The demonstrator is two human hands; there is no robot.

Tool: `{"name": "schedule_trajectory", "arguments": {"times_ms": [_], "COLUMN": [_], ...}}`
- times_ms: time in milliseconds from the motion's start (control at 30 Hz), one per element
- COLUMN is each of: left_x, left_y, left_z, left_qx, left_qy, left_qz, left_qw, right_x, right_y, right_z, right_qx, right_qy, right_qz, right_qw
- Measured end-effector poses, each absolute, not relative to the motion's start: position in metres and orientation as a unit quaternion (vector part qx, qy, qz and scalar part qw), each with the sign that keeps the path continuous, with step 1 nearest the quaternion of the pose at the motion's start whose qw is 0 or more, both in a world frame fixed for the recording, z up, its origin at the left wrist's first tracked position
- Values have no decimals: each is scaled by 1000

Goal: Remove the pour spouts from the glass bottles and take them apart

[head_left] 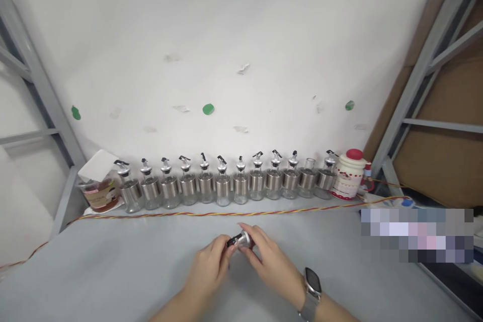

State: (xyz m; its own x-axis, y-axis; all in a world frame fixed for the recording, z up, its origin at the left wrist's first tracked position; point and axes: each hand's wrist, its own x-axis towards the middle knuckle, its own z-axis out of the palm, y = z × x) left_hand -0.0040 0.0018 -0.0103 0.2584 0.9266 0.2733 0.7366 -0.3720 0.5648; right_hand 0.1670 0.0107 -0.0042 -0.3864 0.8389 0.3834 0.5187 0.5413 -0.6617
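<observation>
A red-and-yellow twisted cord [211, 214] crosses the grey table [113, 261], and on the near side of it, close to its middle stretch, two bare hands work on a silver pour-spout stopper with a black lever [244, 239]. The left hand [209, 264] is nearly closed, thumb and fingers pinched at the black lever end. The right hand [273, 261], with a dark-faced metal watch [312, 282] at its wrist, curls its fingers and thumb around the silver body. What lies under the fingers cannot be made out.

Beyond the cord stands a row of clear glass bottles with brushed-steel sleeves [223, 182]. Most carry similar stoppers; one bottle with a bare glass neck [307, 181] stands beyond the cord's right-hand part.

For handling the stopper well, the right hand's hold on the solid silver body looks the better one to take the load, while the left pinch should stay light, since the thin lever could bend or flip. Turning both hands about the stopper's own line would likely avoid skewing it, and working low, short of the cord, should limit any drop.
</observation>
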Motion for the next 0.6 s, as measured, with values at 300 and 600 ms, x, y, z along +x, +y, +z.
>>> {"name": "schedule_trajectory", "arguments": {"times_ms": [300, 600], "left_x": [-5, -5], "left_y": [1, 0], "left_z": [-16, -7], "left_qx": [783, 811], "left_qy": [531, 511], "left_qz": [292, 270], "left_qw": [138, 90], "right_x": [167, 170], "right_y": [12, 11], "right_z": [-5, -3], "right_qx": [-422, -411], "right_qy": [-795, -827], "right_qz": [211, 183], "right_qw": [382, 337]}}
